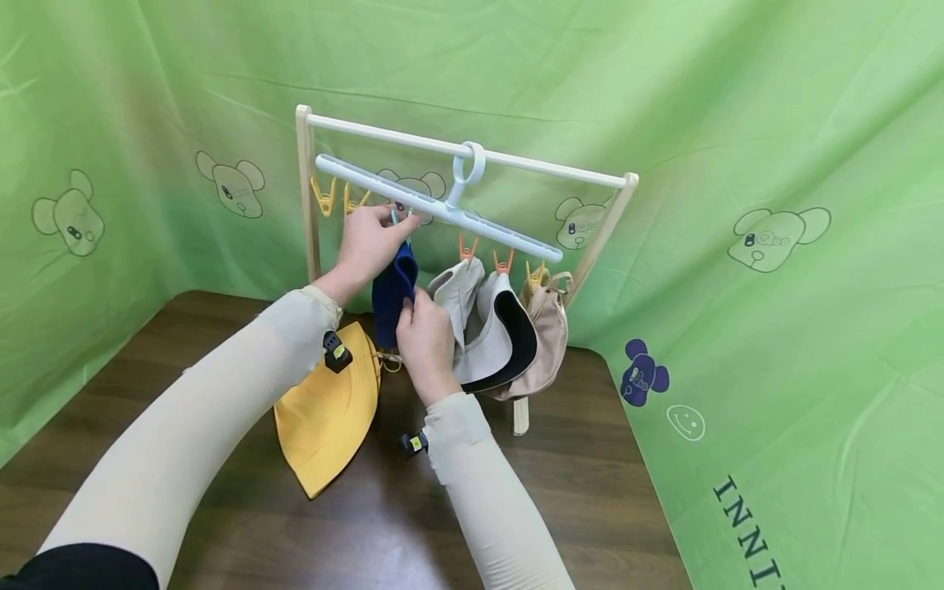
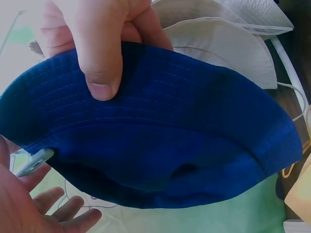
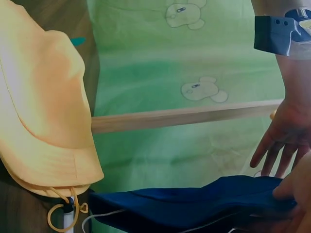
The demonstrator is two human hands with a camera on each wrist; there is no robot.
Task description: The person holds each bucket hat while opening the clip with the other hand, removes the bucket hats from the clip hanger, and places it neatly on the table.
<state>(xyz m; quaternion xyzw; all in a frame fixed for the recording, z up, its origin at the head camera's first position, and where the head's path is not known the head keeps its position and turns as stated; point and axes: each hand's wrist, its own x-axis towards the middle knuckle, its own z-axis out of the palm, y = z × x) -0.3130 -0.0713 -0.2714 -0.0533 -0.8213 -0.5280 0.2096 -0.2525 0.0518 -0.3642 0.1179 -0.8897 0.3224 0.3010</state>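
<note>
A dark blue bucket hat (image 1: pixel 393 295) hangs below the left half of a pale blue clip hanger (image 1: pixel 509 238). My left hand (image 1: pixel 372 244) is at the hanger bar and pinches a pale blue clothes clip (image 2: pixel 35 162) that sits at the edge of the hat. My right hand (image 1: pixel 428 340) grips the brim of the same hat, thumb on its stitched side in the left wrist view. Where the other fingers lie behind the cloth is hidden. On the dark wooden table, a yellow bucket hat (image 1: pixel 332 418) with a cord lies beneath the left arm.
The hanger hooks over the white rail (image 1: pixel 383 133) of a wooden rack. Orange clips (image 1: pixel 504 262) hold pale hats (image 1: pixel 490 344), and a beige strapped item (image 1: pixel 547 336) hangs at their right. Yellow clips (image 1: pixel 323 197) dangle at the left end. Green printed cloth (image 1: pixel 737 123) surrounds the table.
</note>
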